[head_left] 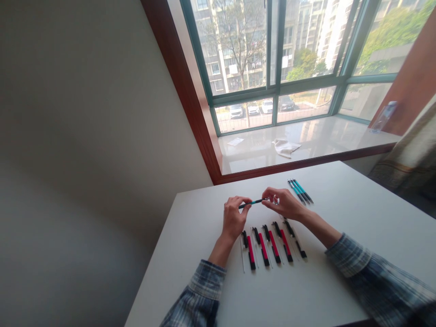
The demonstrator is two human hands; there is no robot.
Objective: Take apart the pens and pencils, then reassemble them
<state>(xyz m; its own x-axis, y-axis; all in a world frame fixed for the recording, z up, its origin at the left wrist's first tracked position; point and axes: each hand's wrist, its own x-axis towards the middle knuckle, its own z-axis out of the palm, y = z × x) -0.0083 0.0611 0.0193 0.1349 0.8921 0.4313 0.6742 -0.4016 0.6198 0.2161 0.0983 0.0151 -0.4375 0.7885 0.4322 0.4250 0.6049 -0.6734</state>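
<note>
A teal-and-black pen (254,202) is held level above the white table. My left hand (234,215) pinches its left part between thumb and fingers. At the pen's other end, my right hand (282,203) has its thumb and fingertips closed on the dark end; a small clear or shiny piece shows by those fingers, too small to name. Below the hands lie pen parts in a row: several red-and-black barrels (263,249), short black pieces (266,232) and thin pale refills (243,259). A black part with a dark end (301,250) lies at the row's right.
Several teal-and-black pens (299,190) lie side by side beyond my right hand. The white table (190,254) meets the wall and a window sill (252,156). On the sill are a white cloth (286,147), a paper (235,141) and a clear bottle (384,117).
</note>
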